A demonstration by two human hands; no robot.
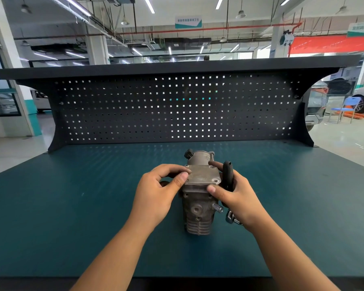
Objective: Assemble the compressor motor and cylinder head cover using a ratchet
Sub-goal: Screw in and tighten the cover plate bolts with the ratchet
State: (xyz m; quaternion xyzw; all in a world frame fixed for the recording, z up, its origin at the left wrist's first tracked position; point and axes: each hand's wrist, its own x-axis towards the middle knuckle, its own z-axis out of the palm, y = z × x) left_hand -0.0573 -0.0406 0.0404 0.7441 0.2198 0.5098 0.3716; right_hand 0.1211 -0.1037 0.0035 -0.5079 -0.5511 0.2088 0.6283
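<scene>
Teal, finely textured matting covers the counter from its near edge back to the pegboard; two bare forearms reach in from the bottom of the view. On the mat at centre stands the grey, grimy cast-metal compressor body, finned at its near end, with a short tube stub on its right side; on top of it sits the flat, squarish metal cylinder head cover, bolt holes visible at its corners. The left hand has its grip pinching the cover's left edge, thumb on top and fingers curled round behind; the right hand presses its thumb to the cover's near right corner while its fingers wrap the black handle of the ratchet (the chrome head pokes out below the palm, just right of the compressor). Beyond the cover lies the pale cylindrical motor housing; farther back rises the dark perforated pegboard under its shelf, with a workshop hall behind.
</scene>
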